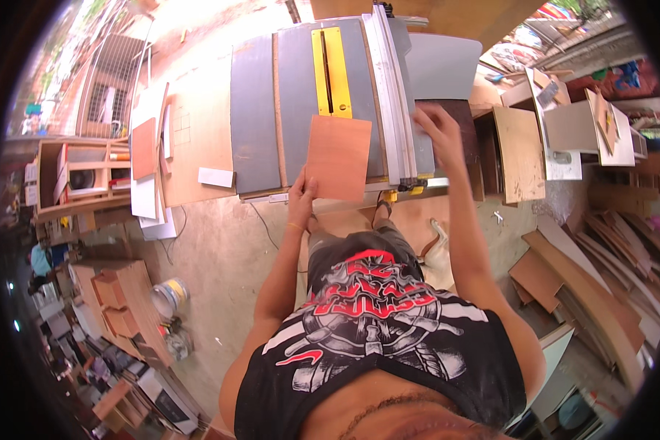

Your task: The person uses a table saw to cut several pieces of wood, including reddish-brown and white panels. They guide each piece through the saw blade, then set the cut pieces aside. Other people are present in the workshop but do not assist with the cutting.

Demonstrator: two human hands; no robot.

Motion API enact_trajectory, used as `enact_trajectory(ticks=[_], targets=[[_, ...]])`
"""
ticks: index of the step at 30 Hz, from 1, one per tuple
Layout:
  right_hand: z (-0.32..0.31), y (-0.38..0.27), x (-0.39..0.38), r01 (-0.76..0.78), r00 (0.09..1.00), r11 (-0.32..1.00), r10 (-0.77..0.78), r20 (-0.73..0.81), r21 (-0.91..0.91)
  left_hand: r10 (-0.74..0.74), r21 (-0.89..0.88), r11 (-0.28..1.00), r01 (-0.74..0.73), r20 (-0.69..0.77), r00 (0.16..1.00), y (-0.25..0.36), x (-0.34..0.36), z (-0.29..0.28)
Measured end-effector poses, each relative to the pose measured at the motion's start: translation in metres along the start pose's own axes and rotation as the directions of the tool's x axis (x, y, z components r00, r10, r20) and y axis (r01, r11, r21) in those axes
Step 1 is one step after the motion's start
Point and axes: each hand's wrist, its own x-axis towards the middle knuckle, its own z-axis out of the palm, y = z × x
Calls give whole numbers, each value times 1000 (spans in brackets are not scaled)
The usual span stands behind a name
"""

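I stand at a grey table saw with a yellow blade insert. A reddish-brown plywood panel lies on the saw's near end, just below the insert. My left hand grips the panel's lower left corner. My right hand rests with fingers spread on the table to the right of the white rip fence, over a dark board.
Wooden boards and offcuts are stacked at the right, more sheets lean on the floor. A light board with small panels lies left of the saw. A wooden cabinet and a paint bucket stand at left.
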Motion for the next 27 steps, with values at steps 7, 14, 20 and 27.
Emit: enact_trajectory(ticks=[7,14,20,27], targets=[[-145,145,-147,-831,366,518,784,501,-203,111,465,885,-20,-170,979,-6,40,75],[-93,337,-144,-614,544,480,832,-105,627,270,884,432,-181,65,961,5,45,73],[-52,381,-96,-492,485,460,850,-206,739,324,833,451,-320,181,928,-4,46,52],[-68,380,-102,-518,463,481,853,-241,708,290,836,460,-297,174,941,6,61,55]])
